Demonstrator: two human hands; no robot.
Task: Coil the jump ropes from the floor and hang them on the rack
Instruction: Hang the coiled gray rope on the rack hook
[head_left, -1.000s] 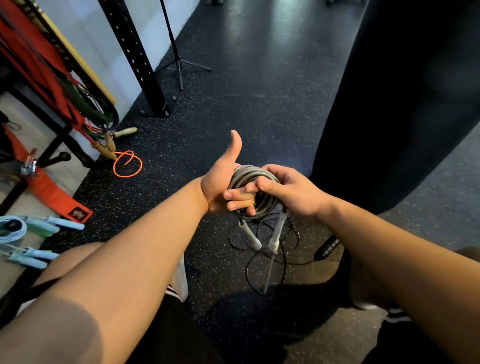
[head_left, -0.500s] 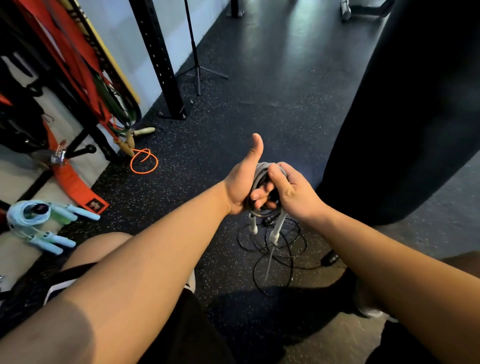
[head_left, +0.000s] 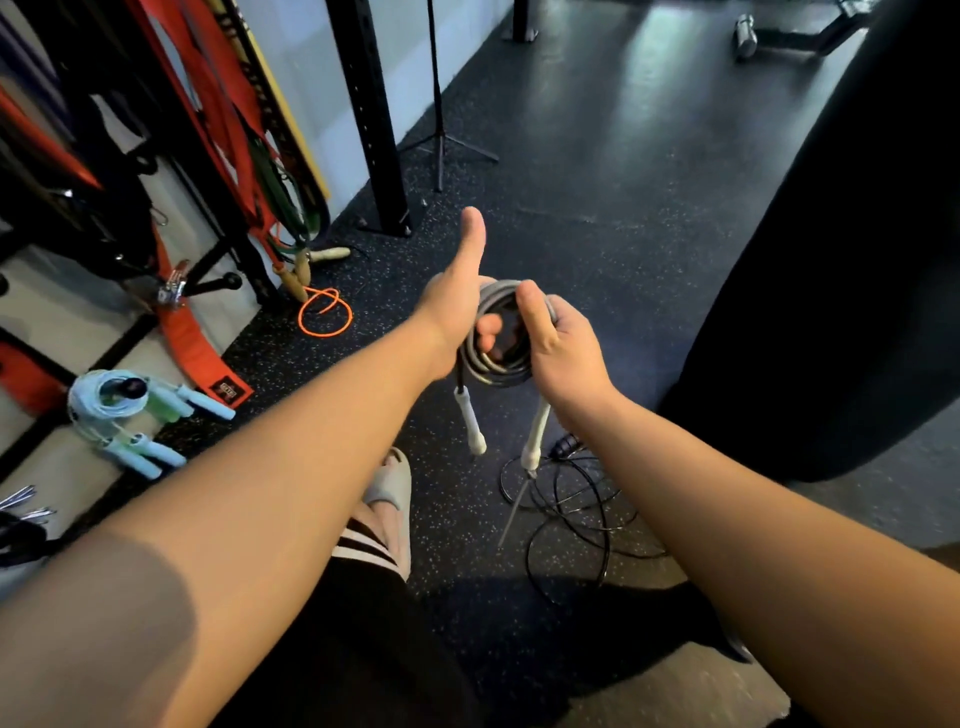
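Note:
A grey jump rope (head_left: 493, 366) is wound into a tight coil in front of me, above the floor. My left hand (head_left: 457, 306) passes through the coil with its thumb raised. My right hand (head_left: 558, 345) grips the coil's right side, thumb on top. Two white handles (head_left: 470, 421) hang down from the coil. A thin black jump rope (head_left: 571, 499) lies in loose loops on the floor below. Against the rack (head_left: 130, 171) at the left, an orange rope with wooden handles (head_left: 324, 312) rests on the floor. Light blue ropes (head_left: 130, 410) hang on a rack peg.
A black punching bag (head_left: 841, 249) fills the right side. A black upright post (head_left: 371, 119) and a thin tripod stand (head_left: 439, 109) rise at the back. Red and green bands (head_left: 228, 135) hang on the rack. My sandalled foot (head_left: 389, 493) is below the coil.
Both hands have risen with the grey coil, and the white handles now hang clear of the black rope. My view has turned toward the rack at the left.

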